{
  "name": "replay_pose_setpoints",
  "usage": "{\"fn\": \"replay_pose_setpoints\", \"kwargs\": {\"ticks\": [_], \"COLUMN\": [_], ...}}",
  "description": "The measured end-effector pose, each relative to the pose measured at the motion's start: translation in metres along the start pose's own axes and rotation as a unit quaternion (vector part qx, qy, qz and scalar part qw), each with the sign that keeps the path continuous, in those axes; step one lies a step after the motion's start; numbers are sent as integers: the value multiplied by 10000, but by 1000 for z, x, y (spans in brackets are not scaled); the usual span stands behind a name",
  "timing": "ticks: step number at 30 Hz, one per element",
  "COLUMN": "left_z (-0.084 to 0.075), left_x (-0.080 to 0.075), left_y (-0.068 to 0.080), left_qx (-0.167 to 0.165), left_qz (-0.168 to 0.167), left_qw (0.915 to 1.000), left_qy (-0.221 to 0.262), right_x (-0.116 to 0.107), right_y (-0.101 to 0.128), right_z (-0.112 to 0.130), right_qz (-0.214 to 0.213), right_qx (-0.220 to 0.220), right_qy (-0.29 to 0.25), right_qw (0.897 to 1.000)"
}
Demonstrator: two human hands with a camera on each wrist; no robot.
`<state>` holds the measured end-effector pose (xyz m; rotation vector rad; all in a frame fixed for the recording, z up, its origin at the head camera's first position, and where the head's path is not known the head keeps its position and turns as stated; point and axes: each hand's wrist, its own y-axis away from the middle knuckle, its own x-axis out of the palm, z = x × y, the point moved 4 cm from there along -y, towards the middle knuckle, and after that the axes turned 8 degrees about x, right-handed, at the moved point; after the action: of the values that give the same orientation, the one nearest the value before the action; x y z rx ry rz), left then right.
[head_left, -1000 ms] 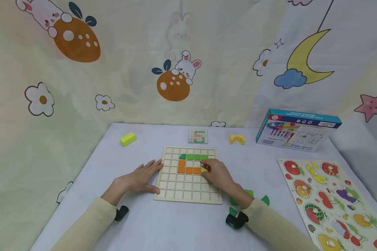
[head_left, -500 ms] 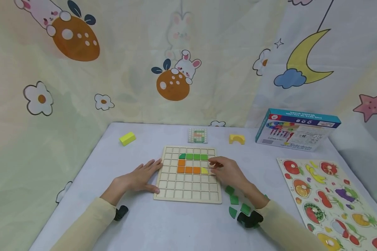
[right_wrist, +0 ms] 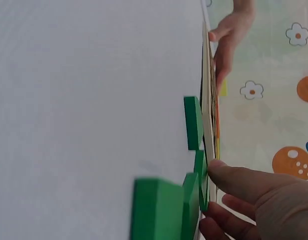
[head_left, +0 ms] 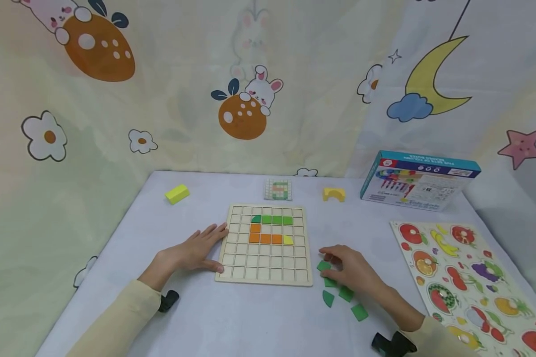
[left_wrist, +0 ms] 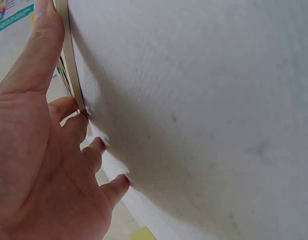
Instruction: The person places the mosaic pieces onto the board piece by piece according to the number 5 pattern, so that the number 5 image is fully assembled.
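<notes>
A wooden grid board [head_left: 263, 270] lies on the white table. It carries a row of green tiles [head_left: 272, 219], orange tiles [head_left: 265, 238] and one yellow tile [head_left: 288, 240]. My left hand [head_left: 203, 246] lies flat on the table, its straight fingers against the board's left edge [left_wrist: 69, 55]. My right hand [head_left: 337, 265] is off the board's right side, over several loose green tiles [head_left: 346, 293]. Its curled fingers and thumb pinch one green tile [head_left: 323, 266]. In the right wrist view the thumb [right_wrist: 233, 182] touches a green tile [right_wrist: 199, 187] next to the board's edge.
A small pattern card [head_left: 278, 190], a yellow arch block [head_left: 333, 194] and a yellow block [head_left: 177, 194] lie behind the board. At the right are a printed box [head_left: 417, 181] and a fruit puzzle board [head_left: 464, 277]. A cartoon curtain hangs behind the table.
My right hand left the yellow tile on the board and drew back right and toward me, down to the loose green tiles. My left hand stayed put.
</notes>
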<state>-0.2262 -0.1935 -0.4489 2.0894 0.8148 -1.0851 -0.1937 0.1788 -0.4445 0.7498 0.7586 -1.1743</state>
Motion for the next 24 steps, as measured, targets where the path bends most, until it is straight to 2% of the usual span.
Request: {"fn": "replay_pose_setpoints", "kwargs": {"ticks": [15,20,24], "left_z": [1,1,1], "left_x": [2,1,1], "left_y": [-2,-1,-1], "left_qx": [-51,-59,-69], "left_qz": [15,5,25], "left_qw": [10000,10000,9999], "left_qy": [-61,-63,-107], "right_x": [0,-1,5], "right_y": [-2,-11,-21], "right_z": [11,30,49], "right_qz": [-446,-552,-498], "right_qx": [80,-290,-769], "right_qy": [26,-57,-105], "right_qw": [9990,9980,9957]}}
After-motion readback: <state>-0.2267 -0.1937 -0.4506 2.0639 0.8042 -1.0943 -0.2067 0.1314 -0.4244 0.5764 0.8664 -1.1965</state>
